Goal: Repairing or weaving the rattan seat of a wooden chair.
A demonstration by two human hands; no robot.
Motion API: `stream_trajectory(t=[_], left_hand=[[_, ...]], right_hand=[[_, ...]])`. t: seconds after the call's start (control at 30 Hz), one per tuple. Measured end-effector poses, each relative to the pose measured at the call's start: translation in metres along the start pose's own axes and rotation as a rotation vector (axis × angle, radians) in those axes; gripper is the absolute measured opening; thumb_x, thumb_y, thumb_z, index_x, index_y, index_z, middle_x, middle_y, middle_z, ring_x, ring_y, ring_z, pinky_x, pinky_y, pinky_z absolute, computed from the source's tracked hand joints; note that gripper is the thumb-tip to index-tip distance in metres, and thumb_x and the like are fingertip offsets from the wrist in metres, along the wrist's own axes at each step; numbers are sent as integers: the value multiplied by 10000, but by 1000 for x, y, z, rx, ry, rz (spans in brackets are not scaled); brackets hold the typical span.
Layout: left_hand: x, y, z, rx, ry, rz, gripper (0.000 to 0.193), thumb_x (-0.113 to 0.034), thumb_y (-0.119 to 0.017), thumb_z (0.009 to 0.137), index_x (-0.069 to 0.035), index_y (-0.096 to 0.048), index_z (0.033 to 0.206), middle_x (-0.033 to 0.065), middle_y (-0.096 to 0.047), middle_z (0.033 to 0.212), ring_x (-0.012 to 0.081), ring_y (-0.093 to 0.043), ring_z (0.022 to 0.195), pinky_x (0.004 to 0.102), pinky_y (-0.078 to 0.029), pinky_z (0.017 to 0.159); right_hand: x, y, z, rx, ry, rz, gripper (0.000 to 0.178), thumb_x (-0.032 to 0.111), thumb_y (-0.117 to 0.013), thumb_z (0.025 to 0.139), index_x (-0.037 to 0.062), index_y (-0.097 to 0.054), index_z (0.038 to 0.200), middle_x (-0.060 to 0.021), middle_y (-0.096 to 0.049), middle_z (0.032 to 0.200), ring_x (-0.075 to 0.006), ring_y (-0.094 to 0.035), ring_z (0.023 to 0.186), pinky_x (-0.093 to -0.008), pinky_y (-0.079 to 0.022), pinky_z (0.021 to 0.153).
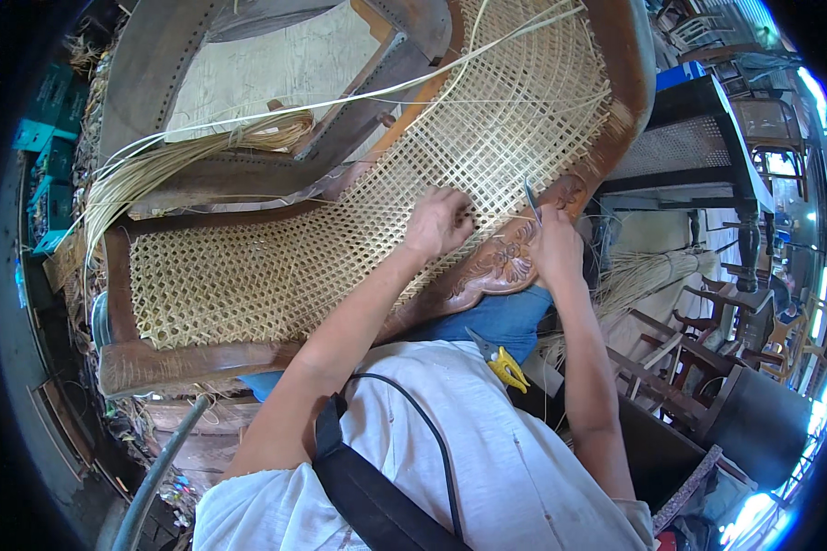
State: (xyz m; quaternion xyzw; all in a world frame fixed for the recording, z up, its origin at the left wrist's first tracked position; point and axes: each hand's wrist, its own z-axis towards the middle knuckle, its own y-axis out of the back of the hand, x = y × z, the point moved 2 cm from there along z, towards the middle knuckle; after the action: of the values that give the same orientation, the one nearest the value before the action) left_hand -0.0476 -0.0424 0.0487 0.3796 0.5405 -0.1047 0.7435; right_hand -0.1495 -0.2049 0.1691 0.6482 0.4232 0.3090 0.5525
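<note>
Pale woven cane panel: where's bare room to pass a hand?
Barest: left stretch of the cane panel, between brown wooden left rail and left forearm. Crowded: upper right, under loose cane strands; right edge, at the right hand and its pointed metal tool.

Pale, open-holed cane mesh (386,202) filled a curved, carved brown wooden frame (623,73); a slim metal tool (531,196) slanted by the mesh's edge.

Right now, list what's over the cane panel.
Over the cane panel: loose pale strands near the top, a pointed tool in the right hand at the edge, and the left hand, which hides the cane beneath it.
</note>
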Motion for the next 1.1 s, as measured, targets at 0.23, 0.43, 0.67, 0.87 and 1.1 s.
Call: stream_trajectory(t=[0.23, 0.43, 0.67, 0.87, 1.1], left_hand=[[-7, -13, 19, 98, 158, -776, 146, -152, -681, 881, -46, -720, 974, 59, -707, 895, 122, -625, 814, 271, -502, 718], [29, -2, 15, -20, 318, -660, 98, -123, -704, 831, -26, -695, 827, 1, -640, 701, 63, -554, 643, 230, -470, 593], [28, -2, 13, -47, 289, -496, 85, -96, -670, 808, -14, -663, 786, 74, -648, 733, 117, -588, 644, 266, -494, 611], [50, -3, 23, 120, 161, -339, 105, -149, -692, 826, -52, -707, 865, 118, -674, 855, 224, -646, 754, 344, -522, 693], [21, -11, 23, 95, 10, -310, 113, -161, -679, 833, -74, -737, 878, 118, -695, 877, 245, -663, 788, 349, -531, 720]], right_hand=[[32, 21, -5, -15, 0, 269, 223, 206, -566, 911, 63, -542, 1081, -210, -644, 1019, -403, -662, 859, -498, -513, 753], [47, -10, 5, 152, 149, -60, 223, 203, -528, 910, 28, -607, 1024, -194, -692, 841, -354, -689, 801, -464, -531, 737], [63, -17, 15, 117, 199, -96, 210, 114, -500, 877, 11, -678, 835, -200, -698, 849, -342, -690, 814, -427, -537, 761], [51, -19, 16, 186, 43, 173, 190, 200, -604, 840, 43, -706, 877, -193, -702, 870, -362, -677, 873, -458, -516, 813], [41, -17, 16, 221, -6, 163, 223, 265, -635, 847, 95, -718, 967, -173, -703, 964, -361, -664, 955, -468, -497, 870]])
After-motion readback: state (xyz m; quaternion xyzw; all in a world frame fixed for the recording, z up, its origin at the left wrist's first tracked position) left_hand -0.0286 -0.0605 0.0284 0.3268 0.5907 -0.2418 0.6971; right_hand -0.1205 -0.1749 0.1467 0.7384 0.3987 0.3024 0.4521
